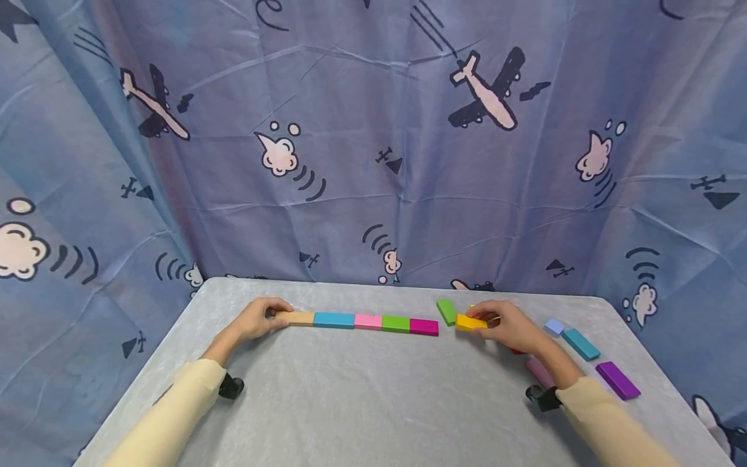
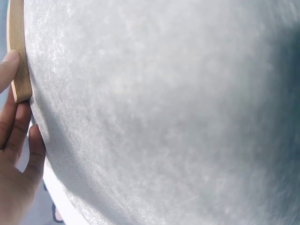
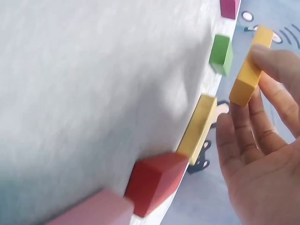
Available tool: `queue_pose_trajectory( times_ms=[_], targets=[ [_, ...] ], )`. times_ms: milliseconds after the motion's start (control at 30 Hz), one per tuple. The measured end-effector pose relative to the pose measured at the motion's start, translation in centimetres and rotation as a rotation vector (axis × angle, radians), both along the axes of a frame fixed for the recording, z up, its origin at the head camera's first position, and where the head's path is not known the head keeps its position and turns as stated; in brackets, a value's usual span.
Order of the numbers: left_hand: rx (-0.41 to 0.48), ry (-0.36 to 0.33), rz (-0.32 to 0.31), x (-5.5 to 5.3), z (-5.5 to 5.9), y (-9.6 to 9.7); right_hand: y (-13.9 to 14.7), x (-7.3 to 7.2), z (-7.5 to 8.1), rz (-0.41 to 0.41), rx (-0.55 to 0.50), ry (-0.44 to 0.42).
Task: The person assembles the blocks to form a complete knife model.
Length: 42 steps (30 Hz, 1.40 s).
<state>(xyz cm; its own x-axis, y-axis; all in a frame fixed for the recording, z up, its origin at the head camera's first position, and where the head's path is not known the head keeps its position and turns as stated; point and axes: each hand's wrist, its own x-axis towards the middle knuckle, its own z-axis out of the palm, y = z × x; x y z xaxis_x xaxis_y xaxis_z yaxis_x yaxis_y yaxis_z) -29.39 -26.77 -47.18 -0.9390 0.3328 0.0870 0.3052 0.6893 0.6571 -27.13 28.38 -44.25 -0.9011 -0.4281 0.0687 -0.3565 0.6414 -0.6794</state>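
Note:
A straight row of blocks lies along the far side of the table: a natural-wood block (image 1: 300, 318), a blue one (image 1: 334, 320), a pink one (image 1: 368, 322), a green one (image 1: 396, 324) and a magenta one (image 1: 424, 327). My left hand (image 1: 257, 321) pinches the outer end of the wood block between thumb and fingers. Past the row's right end, my right hand (image 1: 508, 324) holds a yellow-orange block (image 1: 469, 323) by thumb and fingertips. In the right wrist view this yellow-orange block (image 3: 252, 65) looks raised off the table.
Around the right hand lie loose blocks: light green (image 1: 446, 312), teal (image 1: 581, 344), pale blue (image 1: 554, 327), purple (image 1: 618, 380) and dusky pink (image 1: 539, 372). A pale yellow block (image 3: 198, 129) touches or nearly touches a red block (image 3: 157, 183). A patterned curtain (image 1: 350, 162) hangs behind the grey table (image 1: 362, 402).

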Motion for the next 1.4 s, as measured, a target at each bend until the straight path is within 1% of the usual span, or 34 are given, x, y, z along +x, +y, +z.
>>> queue_pose_trajectory(
  times_ms=[133, 300, 533, 800, 933, 1167, 1400],
  targets=[
    [0.006, 0.015, -0.01, 0.0, 0.0, -0.1, -1.0, 0.2, -0.1, 0.017, -0.029, 0.003],
    [0.0, 0.018, -0.005, 0.0, 0.1, -0.1, -2.6, 0.2, -0.1, 0.053, -0.061, 0.008],
    [0.003, 0.002, 0.006, 0.1, 0.1, -0.1, -4.9, -0.1, -0.4, 0.094, -0.117, 0.021],
    [-0.003, -0.011, 0.014, 0.1, 0.1, 0.0, -8.1, -0.6, -0.7, 0.131, -0.114, -0.002],
    [-0.002, -0.012, 0.011, 0.1, 0.1, -0.1, -9.6, -0.8, -0.7, 0.135, -0.113, -0.015],
    [0.002, -0.004, 0.0, 0.1, 0.2, -0.1, -12.2, -1.1, -1.1, 0.173, -0.139, 0.025],
    [-0.007, -0.005, -0.002, 0.1, 0.3, -0.1, -14.7, -1.5, -1.5, 0.206, -0.151, 0.032]
  ],
)
